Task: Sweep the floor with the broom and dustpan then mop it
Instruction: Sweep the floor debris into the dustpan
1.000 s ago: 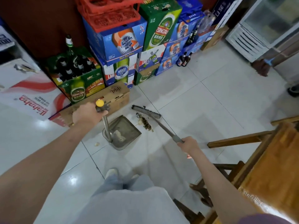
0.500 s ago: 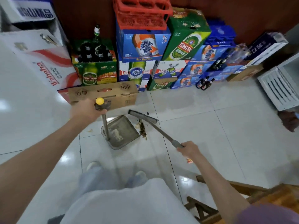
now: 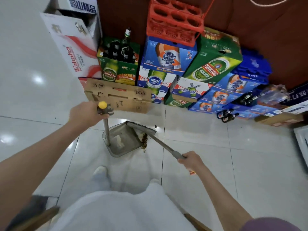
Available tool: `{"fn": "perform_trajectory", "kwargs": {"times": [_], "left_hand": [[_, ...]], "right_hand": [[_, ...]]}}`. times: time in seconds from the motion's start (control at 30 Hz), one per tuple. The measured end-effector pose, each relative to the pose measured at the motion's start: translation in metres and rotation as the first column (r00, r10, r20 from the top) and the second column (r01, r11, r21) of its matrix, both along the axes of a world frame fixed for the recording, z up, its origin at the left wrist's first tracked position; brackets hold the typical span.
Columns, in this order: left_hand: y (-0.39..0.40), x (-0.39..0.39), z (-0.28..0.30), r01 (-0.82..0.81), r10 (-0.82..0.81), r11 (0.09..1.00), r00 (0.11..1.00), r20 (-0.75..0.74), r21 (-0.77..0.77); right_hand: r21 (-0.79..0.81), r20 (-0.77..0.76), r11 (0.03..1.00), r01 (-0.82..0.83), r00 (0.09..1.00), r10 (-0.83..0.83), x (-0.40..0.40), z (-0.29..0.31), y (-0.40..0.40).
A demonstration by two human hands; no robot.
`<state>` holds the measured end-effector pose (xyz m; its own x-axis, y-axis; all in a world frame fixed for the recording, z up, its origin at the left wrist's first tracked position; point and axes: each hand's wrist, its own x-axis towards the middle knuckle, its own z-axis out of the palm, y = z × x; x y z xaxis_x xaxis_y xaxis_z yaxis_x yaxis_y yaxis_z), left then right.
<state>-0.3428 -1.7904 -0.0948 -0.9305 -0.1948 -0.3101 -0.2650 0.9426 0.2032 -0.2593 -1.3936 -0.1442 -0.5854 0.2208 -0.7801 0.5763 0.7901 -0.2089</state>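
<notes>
My left hand (image 3: 86, 115) fingers wrapped round yellow-capped upright metal dustpan (image 3: 122, 140) handle. Right hand (image 3: 191, 161) grips grey broom (image 3: 141, 128) pole. Brown debris pile (image 3: 144, 140) at pan lip. Sweeping step; next, short push inward.

Grey metal dustpan (image 3: 124, 140) with yellow-capped handle, grey broom (image 3: 150, 133), white glossy floor tiles (image 3: 216, 164).

The broom's bristles (image 3: 141, 127) mask the dustpan's (image 3: 123, 144) far lip; the brown debris (image 3: 144, 141) there is too small to identify. The right hand (image 3: 191, 161) hides the handle's end. A white louvred appliance (image 3: 301, 140) is cropped at right, and both forearms are cropped by the bottom edge.
</notes>
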Motion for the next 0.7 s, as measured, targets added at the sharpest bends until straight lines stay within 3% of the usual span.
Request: {"fn": "perform_trajectory", "kwargs": {"times": [0.3,0.7], "left_hand": [[0.037,0.058,-0.011,-0.383,0.382,0.924,0.923,0.05,0.008],[0.108,0.108,-0.011,-0.612,0.61,0.791,0.79,0.054,0.019]], "right_hand": [[-0.016,-0.016,0.955,-0.297,0.955,0.297,-0.053,0.005,0.063],[-0.039,0.007,0.859,-0.51,0.86,0.51,-0.106,-0.01,0.095]]}}
